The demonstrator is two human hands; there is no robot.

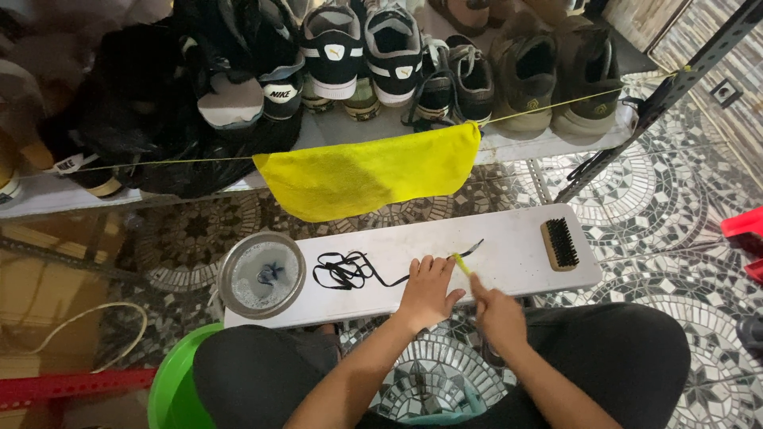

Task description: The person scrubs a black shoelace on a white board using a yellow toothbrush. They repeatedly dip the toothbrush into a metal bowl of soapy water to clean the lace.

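Note:
A black shoelace (350, 270) lies in loops on a low white board (509, 278), its free end stretched toward the right. My left hand (427, 290) presses flat on the lace near the board's middle. My right hand (497, 310) grips a small yellow-handled brush (462, 264) whose head rests on the lace just past my left fingers.
A metal bowl (230, 298) of soapy water stands at the board's left end. A wooden shoe brush (560, 244) lies at its right end. A yellow cloth (369, 171) hangs on a string before a shelf of shoes (397, 56). A green tub (171, 381) sits at lower left.

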